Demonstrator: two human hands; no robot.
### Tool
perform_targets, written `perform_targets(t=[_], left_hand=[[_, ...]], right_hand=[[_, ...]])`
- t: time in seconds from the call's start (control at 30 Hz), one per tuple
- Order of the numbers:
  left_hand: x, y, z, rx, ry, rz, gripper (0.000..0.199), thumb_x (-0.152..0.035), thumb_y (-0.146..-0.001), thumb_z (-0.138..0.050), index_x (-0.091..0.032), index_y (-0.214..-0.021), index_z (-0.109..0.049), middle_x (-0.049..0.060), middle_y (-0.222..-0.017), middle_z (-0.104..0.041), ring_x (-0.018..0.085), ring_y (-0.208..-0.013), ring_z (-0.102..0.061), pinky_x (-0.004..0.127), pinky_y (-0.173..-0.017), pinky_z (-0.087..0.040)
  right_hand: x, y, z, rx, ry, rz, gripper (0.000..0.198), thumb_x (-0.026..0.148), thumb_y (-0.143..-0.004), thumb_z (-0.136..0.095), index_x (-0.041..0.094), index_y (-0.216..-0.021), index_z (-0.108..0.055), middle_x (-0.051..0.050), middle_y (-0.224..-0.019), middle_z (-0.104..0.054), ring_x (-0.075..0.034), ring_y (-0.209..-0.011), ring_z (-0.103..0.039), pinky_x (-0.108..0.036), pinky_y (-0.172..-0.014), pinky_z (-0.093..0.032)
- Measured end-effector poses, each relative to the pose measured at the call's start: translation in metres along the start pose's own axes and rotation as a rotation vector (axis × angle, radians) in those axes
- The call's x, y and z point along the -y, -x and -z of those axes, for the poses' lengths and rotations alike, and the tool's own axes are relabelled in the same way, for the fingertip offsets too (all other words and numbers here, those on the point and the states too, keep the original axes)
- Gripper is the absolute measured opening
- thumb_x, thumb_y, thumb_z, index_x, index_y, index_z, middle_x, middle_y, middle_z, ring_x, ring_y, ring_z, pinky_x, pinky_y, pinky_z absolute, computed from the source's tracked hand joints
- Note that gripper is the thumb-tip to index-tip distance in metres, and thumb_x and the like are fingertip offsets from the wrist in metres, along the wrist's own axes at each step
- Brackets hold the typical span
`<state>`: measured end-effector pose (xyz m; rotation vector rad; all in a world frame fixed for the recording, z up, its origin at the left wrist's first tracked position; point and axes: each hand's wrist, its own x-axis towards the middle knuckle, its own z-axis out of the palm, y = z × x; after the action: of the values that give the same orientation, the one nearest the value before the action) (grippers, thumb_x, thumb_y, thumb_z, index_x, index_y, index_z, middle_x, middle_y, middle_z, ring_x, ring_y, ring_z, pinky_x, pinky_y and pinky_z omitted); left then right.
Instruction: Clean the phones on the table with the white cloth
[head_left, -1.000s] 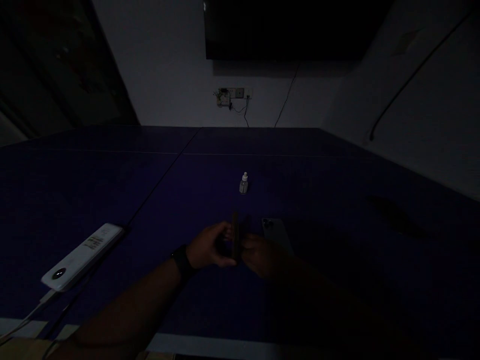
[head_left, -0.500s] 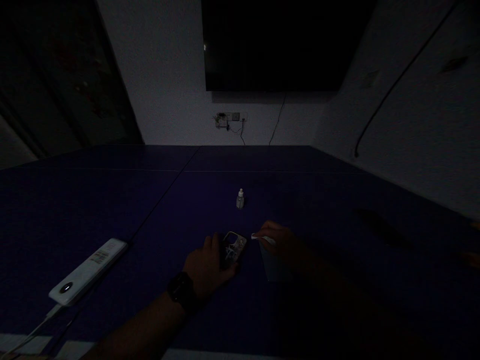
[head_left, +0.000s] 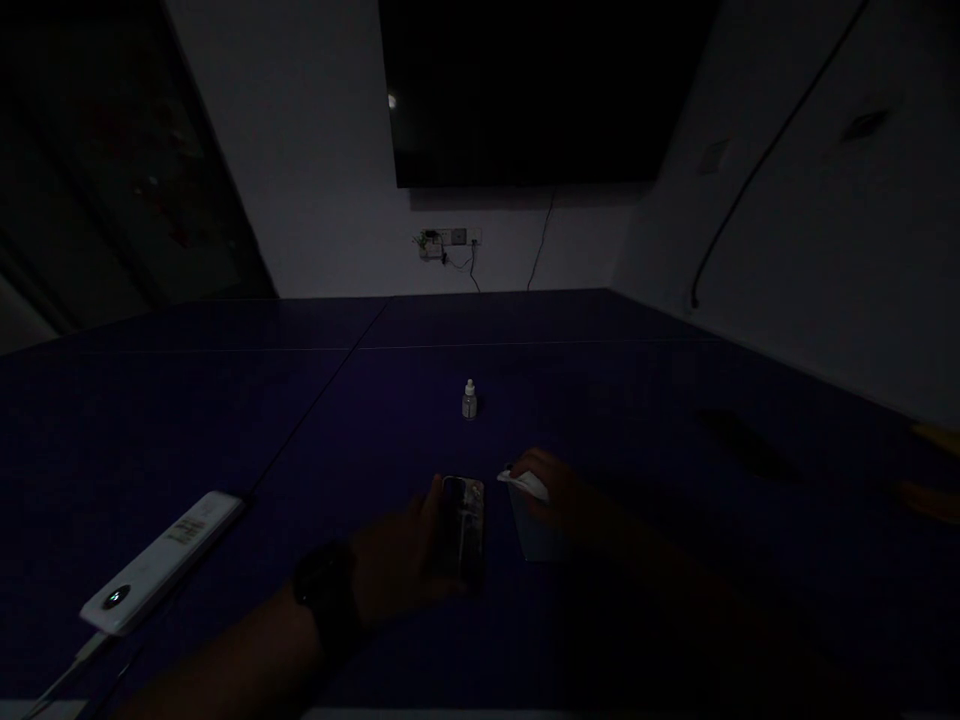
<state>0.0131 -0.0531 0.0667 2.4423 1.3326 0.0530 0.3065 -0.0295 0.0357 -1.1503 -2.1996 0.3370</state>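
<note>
Grip of the left hand (head_left: 397,555) — thumb and fingers clamped on a dark, patterned phone case (head_left: 468,525) — sits toward the near edge of the blue desk (head_left: 360,420). Just right of it, the right hand (head_left: 556,488) pinches a thin white sheet (head_left: 527,484) at the upper end of a grey-blue phone (head_left: 540,542); whether the sheet presses on it, I cannot tell. Nearer the far edge than either hand, a small bottle (head_left: 469,404) stands upright — a white power bank (head_left: 165,560) lies toward the near left corner.
</note>
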Motion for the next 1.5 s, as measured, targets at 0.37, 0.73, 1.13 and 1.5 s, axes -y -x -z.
perform_targets(t=[0.37,0.73,1.13,1.5], left_hand=[[0.052,-0.079,-0.015,0.114,0.146,-0.469,0.165,-0.08,-0.032,-0.086,-0.007,-0.16,-0.012,0.034,-0.162,-0.016,0.054,-0.149,-0.018,0.064,-0.118,-0.025],[0.07,-0.072,-0.063,-0.158,0.06,-0.664,0.154,-0.086,-0.057,-0.072,-0.013,-0.157,0.019,0.03,-0.164,-0.014,0.053,-0.147,-0.026,0.072,-0.119,-0.018],[0.062,-0.072,-0.06,-0.179,0.059,-0.629,0.155,-0.094,-0.053,-0.067,-0.011,-0.158,0.013,0.031,-0.163,-0.019,0.052,-0.146,-0.031,0.07,-0.118,-0.024],[0.059,-0.071,-0.057,-0.207,0.013,-0.626,0.153,-0.096,-0.057,-0.061,-0.011,-0.158,0.016,0.032,-0.161,-0.022,0.051,-0.144,-0.035,0.068,-0.117,-0.029]], right_hand=[[-0.014,-0.018,-0.024,0.002,0.015,0.198,0.033,0.004,-0.091,-0.053,0.018,-0.117,-0.066,-0.011,-0.114,-0.07,-0.023,-0.106,-0.067,-0.04,-0.093,-0.055],[-0.009,-0.035,-0.051,0.229,0.335,0.219,0.023,0.01,-0.097,-0.052,0.017,-0.109,-0.071,-0.007,-0.111,-0.073,-0.021,-0.099,-0.062,-0.032,-0.086,-0.054],[-0.009,-0.024,-0.062,0.232,0.352,0.213,0.028,0.008,-0.096,-0.05,0.016,-0.115,-0.068,-0.01,-0.111,-0.07,-0.023,-0.096,-0.058,-0.035,-0.084,-0.049],[0.005,-0.02,-0.054,0.309,0.378,0.183,0.033,0.002,-0.088,-0.053,0.014,-0.112,-0.07,-0.011,-0.115,-0.07,-0.023,-0.097,-0.058,-0.038,-0.09,-0.047]])
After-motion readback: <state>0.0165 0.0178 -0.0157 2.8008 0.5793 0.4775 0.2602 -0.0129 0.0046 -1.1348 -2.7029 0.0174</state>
